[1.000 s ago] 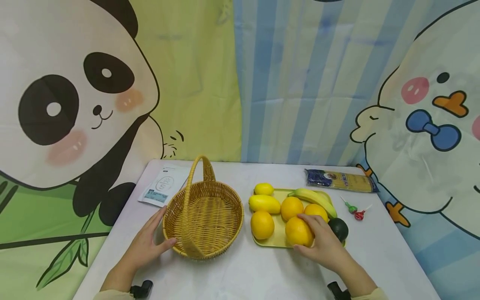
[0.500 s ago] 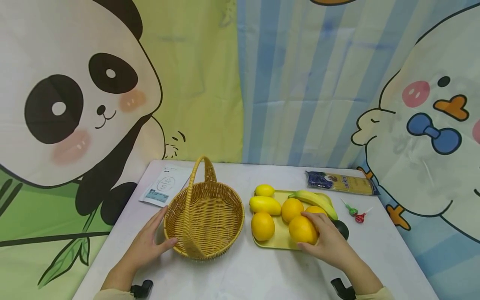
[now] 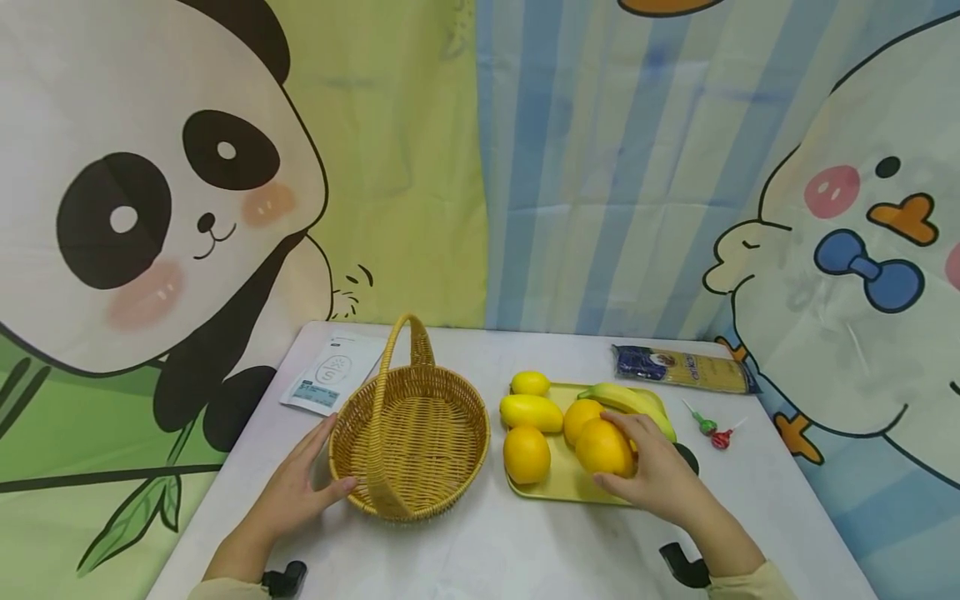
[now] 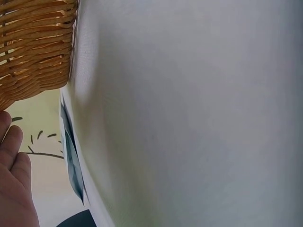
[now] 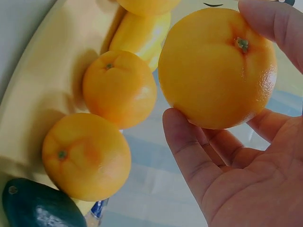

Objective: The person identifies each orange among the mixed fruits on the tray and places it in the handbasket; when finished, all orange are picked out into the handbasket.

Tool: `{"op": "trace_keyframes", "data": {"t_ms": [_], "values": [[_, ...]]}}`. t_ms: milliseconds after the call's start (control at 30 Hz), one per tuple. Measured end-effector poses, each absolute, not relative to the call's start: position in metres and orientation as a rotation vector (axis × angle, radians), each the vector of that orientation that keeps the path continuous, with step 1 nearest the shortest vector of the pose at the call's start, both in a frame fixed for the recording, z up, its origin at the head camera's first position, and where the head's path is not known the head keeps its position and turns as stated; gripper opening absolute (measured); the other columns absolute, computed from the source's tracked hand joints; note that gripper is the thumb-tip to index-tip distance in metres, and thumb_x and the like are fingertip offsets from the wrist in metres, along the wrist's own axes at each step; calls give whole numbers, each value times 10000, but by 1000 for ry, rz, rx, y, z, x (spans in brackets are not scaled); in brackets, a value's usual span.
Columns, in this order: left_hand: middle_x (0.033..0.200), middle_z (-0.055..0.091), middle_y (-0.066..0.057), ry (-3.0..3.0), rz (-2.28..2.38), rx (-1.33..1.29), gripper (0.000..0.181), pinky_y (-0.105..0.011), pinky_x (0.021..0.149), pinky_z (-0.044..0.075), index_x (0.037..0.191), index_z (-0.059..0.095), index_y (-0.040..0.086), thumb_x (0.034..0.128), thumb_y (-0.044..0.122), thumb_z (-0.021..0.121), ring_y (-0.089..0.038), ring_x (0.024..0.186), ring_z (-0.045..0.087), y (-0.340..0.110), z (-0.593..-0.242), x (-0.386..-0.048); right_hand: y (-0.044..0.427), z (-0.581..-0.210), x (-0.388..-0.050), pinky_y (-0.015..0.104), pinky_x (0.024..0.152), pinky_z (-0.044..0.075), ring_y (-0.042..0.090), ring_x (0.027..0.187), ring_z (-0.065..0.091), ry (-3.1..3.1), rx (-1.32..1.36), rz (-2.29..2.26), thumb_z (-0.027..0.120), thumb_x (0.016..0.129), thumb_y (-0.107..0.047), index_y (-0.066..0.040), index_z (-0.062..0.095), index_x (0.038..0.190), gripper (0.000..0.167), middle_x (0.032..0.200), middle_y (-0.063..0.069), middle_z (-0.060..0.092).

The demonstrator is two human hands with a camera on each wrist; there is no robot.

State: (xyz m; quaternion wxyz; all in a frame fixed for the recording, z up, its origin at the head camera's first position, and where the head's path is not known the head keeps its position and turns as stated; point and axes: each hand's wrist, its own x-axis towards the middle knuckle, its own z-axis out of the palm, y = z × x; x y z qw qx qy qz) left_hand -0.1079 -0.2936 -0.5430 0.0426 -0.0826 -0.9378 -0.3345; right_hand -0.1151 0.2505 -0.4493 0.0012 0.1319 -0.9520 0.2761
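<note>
My right hand [image 3: 660,473] holds an orange [image 3: 603,447] between thumb and fingers, raised over the front of the yellow tray [image 3: 558,490]. In the right wrist view this orange [image 5: 218,68] is clear of the other fruit. On the tray are another orange [image 3: 527,455], one more orange [image 3: 580,415], a yellow mango-shaped fruit [image 3: 531,412], a lemon [image 3: 530,383] and a banana [image 3: 628,399]. A dark green avocado [image 5: 40,205] is mostly hidden by my hand in the head view. My left hand [image 3: 296,479] rests, fingers extended, against the left side of a wicker basket [image 3: 420,450] with nothing in it.
A white pouch [image 3: 330,372] lies behind the basket at left. A pasta packet [image 3: 686,368] sits at the back right, with a green lollipop [image 3: 705,423] and a red lollipop [image 3: 722,438] before it. The basket's tall handle [image 3: 378,417] arches over its opening.
My right hand has raised the orange off the tray, first drifting slightly right and then holding about level. The left hand stays at the basket. The head view has shifted slightly.
</note>
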Motion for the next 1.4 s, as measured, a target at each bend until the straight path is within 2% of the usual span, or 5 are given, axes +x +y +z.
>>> {"op": "trace_keyframes", "data": {"t_ms": [500,767,1033,1233,1400], "values": [[1715,292,-194,-2889,-1016,-236,1099,-786,1149,323,1691,170,276,843,522,825,-519,1535,321,-293,-541,-107,245,-442,-122,565,997,597,282,1212,586,-2949,478,894,901,809,-391,-186,494,1524,848,1403,109,552],[1714,294,-194,-2888,-1016,-236,1103,-794,1139,326,1690,165,291,839,520,828,-522,1532,323,-293,-541,-107,239,-437,-126,600,1022,578,310,1255,585,-2945,501,883,906,805,-367,-194,493,1531,852,1436,99,541],[1720,288,-179,-2894,-1014,-223,1102,-786,1149,325,1691,168,283,841,531,824,-515,1538,320,-293,-541,-107,234,-434,-133,565,989,597,303,1223,598,-2936,540,881,899,813,-391,-172,510,1514,831,1423,113,556],[1720,285,-182,-2906,-1010,-207,1101,-794,1143,325,1691,163,288,844,542,818,-518,1538,317,-293,-540,-107,230,-431,-138,548,989,599,287,1215,596,-2949,551,904,897,818,-374,-201,500,1523,827,1422,98,559],[1719,286,-187,-2904,-1017,-207,1094,-798,1140,325,1691,185,253,845,537,817,-523,1535,318,-292,-540,-106,227,-429,-142,547,993,598,286,1218,597,-2949,555,908,896,815,-395,-205,493,1530,843,1420,93,558]]}}
